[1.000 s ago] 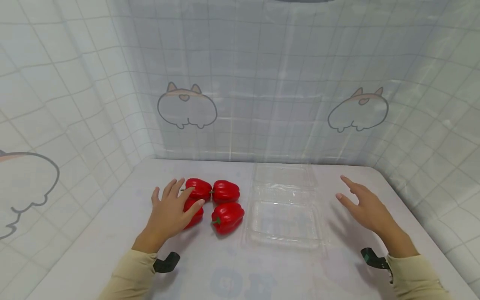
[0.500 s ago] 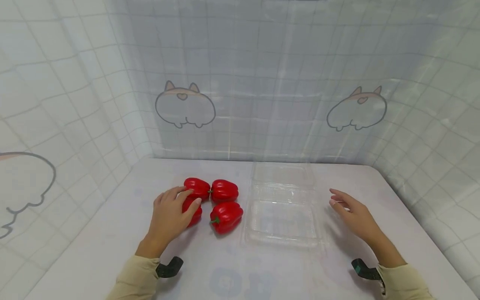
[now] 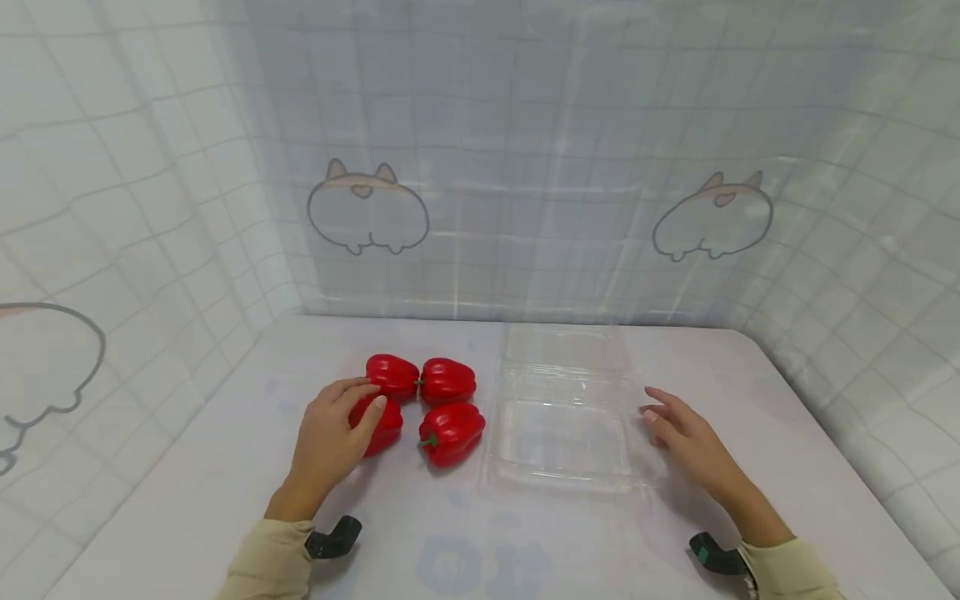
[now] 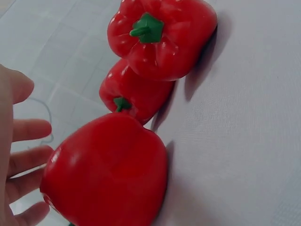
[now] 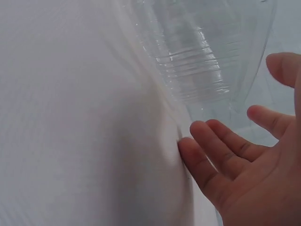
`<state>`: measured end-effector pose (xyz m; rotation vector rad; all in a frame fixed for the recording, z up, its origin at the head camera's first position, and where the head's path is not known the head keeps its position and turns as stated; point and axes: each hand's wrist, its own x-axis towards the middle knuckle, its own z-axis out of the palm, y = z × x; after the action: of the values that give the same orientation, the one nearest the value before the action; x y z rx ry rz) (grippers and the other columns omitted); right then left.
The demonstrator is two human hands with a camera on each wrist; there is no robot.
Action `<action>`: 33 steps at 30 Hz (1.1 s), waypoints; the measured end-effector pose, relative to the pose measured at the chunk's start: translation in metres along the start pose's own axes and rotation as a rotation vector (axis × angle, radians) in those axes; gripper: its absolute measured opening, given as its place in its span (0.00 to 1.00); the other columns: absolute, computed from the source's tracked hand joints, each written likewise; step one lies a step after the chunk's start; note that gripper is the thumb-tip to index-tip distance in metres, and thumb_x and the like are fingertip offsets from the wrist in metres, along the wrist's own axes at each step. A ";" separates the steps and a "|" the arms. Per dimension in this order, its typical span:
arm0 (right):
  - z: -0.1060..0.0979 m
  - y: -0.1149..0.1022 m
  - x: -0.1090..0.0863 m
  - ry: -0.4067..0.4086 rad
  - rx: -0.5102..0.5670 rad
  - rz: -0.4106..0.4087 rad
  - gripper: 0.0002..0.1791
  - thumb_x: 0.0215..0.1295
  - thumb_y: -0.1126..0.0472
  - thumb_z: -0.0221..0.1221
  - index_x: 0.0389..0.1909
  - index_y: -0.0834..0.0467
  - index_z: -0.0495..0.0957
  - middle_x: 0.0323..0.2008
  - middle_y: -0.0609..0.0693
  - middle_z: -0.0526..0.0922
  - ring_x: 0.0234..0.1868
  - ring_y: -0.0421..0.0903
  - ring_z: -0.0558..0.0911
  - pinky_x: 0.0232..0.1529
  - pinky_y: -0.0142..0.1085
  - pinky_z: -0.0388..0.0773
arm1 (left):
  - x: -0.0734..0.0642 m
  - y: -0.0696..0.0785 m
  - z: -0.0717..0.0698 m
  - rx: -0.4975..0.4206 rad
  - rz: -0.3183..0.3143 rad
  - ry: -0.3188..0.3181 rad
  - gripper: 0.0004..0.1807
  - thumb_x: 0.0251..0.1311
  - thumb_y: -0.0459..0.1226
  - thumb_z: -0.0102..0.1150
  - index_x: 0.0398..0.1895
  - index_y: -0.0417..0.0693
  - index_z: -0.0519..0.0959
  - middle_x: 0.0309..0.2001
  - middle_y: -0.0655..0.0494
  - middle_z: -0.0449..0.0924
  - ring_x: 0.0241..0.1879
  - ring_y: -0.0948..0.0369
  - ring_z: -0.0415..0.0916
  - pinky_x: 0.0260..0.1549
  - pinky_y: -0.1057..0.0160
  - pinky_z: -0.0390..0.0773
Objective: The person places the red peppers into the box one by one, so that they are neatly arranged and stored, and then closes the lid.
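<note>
My left hand (image 3: 327,439) reaches over the left side of the front-left red bell pepper (image 3: 386,427). In the left wrist view its fingers (image 4: 29,159) are extended beside this pepper, with the thumb spread apart. Three more red bell peppers lie close by: one at the back left (image 3: 393,377), one at the back right (image 3: 447,382) and one at the front right (image 3: 452,435) with its green stem showing. A clear plastic clamshell container (image 3: 562,481) lies with its lid spread back. Just right of it hovers my right hand (image 3: 692,447), fingers loosely bent and holding nothing.
The white table (image 3: 420,533) carries everything. A grid-patterned curtain (image 3: 540,208) with animal drawings hangs behind and along both sides. The container's lid (image 3: 566,346) lies toward the back edge of the table.
My left hand has lowered and closed in on the front-left pepper, which has shifted slightly left. My right hand has moved left and nearer the container's right edge.
</note>
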<state>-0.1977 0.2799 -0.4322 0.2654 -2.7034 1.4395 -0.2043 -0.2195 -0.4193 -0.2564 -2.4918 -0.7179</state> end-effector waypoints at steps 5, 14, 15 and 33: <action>0.000 0.003 -0.002 -0.020 0.011 0.020 0.33 0.78 0.50 0.52 0.76 0.59 0.58 0.62 0.62 0.77 0.50 0.51 0.82 0.48 0.25 0.75 | -0.004 -0.009 0.003 -0.091 -0.052 0.020 0.16 0.68 0.41 0.61 0.53 0.43 0.82 0.55 0.46 0.78 0.55 0.47 0.74 0.48 0.39 0.80; 0.004 0.005 -0.005 -0.018 0.049 -0.024 0.31 0.77 0.51 0.53 0.75 0.58 0.61 0.60 0.61 0.78 0.55 0.48 0.81 0.50 0.24 0.74 | -0.008 -0.025 0.002 -0.187 -0.098 0.078 0.14 0.71 0.41 0.57 0.52 0.45 0.82 0.50 0.50 0.81 0.51 0.52 0.77 0.50 0.42 0.80; 0.005 0.004 -0.006 -0.017 0.047 -0.030 0.31 0.77 0.51 0.53 0.75 0.58 0.61 0.60 0.61 0.78 0.55 0.45 0.80 0.50 0.24 0.74 | -0.008 -0.026 0.002 -0.189 -0.109 0.069 0.14 0.71 0.42 0.57 0.52 0.45 0.82 0.51 0.50 0.81 0.52 0.51 0.77 0.50 0.42 0.80; 0.009 0.005 -0.008 -0.054 0.056 -0.118 0.30 0.76 0.56 0.54 0.74 0.60 0.62 0.62 0.62 0.77 0.63 0.62 0.74 0.54 0.18 0.66 | -0.009 -0.038 -0.005 -0.273 -0.318 -0.133 0.27 0.75 0.55 0.44 0.65 0.47 0.74 0.62 0.45 0.72 0.60 0.45 0.71 0.54 0.40 0.77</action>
<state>-0.1908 0.2760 -0.4428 0.4659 -2.6409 1.4970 -0.2067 -0.2548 -0.4375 -0.0014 -2.5861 -1.2100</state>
